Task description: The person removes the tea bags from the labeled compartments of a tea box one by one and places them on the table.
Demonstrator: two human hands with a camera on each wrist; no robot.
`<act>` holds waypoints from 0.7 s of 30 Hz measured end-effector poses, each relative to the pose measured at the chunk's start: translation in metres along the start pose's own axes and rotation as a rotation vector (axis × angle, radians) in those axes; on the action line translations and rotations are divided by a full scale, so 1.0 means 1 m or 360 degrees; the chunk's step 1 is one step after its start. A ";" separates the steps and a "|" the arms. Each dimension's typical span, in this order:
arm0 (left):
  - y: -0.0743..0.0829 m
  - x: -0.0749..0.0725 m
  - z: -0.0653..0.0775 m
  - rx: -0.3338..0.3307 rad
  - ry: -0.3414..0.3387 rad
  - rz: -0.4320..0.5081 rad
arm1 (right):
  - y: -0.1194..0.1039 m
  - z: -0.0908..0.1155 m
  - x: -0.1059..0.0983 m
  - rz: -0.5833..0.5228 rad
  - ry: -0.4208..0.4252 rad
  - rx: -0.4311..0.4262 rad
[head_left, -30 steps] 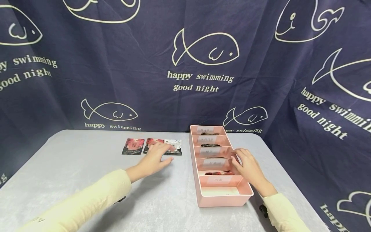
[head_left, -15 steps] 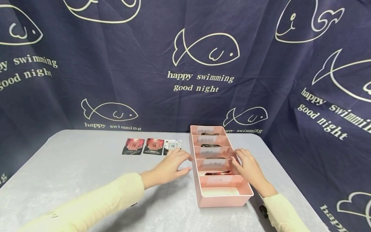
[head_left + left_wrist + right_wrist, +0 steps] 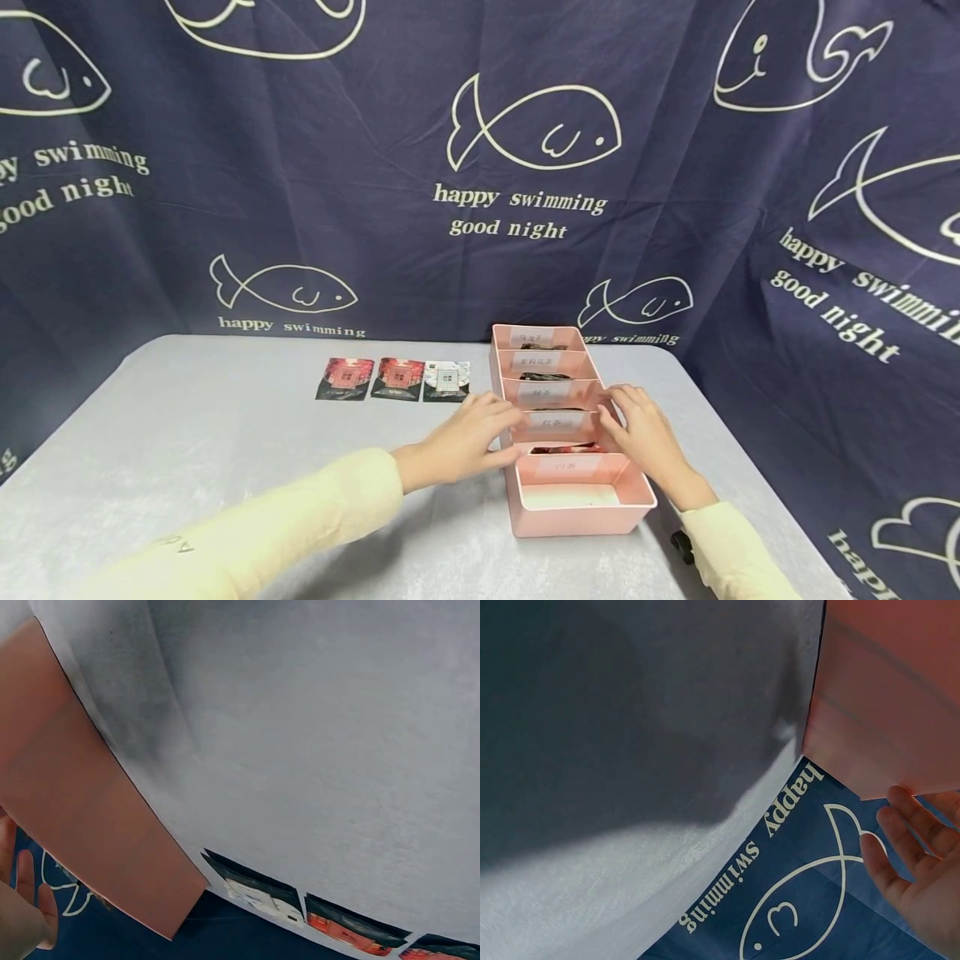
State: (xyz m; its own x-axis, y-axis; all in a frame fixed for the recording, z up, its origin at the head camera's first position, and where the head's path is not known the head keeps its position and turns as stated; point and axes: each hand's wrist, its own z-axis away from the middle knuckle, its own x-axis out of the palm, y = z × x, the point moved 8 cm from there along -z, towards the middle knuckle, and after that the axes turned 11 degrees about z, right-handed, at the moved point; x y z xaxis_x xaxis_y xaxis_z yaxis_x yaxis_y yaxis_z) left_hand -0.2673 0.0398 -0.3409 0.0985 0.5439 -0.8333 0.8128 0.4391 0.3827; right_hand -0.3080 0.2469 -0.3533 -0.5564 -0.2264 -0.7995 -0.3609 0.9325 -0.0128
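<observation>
A long pink divided box (image 3: 581, 522) stands on the table with labelled compartments, several holding dark or red packets; the nearest one shows its bare bottom. My left hand (image 3: 467, 439) is at the box's left rim, its fingertips reaching over the edge and its fingers slightly bent. At the right rim, my right hand (image 3: 647, 435) rests with loosely bent fingers, also seen as a right hand (image 3: 930, 870) in the right wrist view. Left of the box lie a silver-and-black sachet (image 3: 447, 381), a red-and-black sachet (image 3: 398, 379) and another red-and-black sachet (image 3: 346, 379) in a row.
The grey table (image 3: 247, 433) carries the box on its right half. A dark blue curtain (image 3: 405, 208) with fish drawings hangs behind and at both sides. The box reaches back close to the curtain.
My left hand has moved right, from above the silver-and-black sachet to the box's left rim, uncovering the sachets. My right hand and the box have stayed put.
</observation>
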 end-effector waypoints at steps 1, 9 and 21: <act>0.001 0.001 -0.001 0.0010 -0.0007 -0.0005 | 0.000 0.000 0.000 0.0005 0.0002 0.0000; 0.006 0.010 -0.008 0.0041 -0.0047 0.0005 | 0.000 0.000 0.000 0.0004 0.0007 0.0007; 0.010 0.019 -0.013 0.0022 -0.0098 -0.0042 | 0.001 0.000 0.001 -0.0004 -0.0002 0.0026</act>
State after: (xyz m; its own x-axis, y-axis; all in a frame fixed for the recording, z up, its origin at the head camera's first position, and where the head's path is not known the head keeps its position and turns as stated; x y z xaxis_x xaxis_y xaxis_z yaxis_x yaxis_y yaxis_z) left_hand -0.2650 0.0639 -0.3475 0.1120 0.4872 -0.8661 0.8233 0.4426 0.3554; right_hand -0.3087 0.2478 -0.3540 -0.5547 -0.2281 -0.8002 -0.3500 0.9364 -0.0243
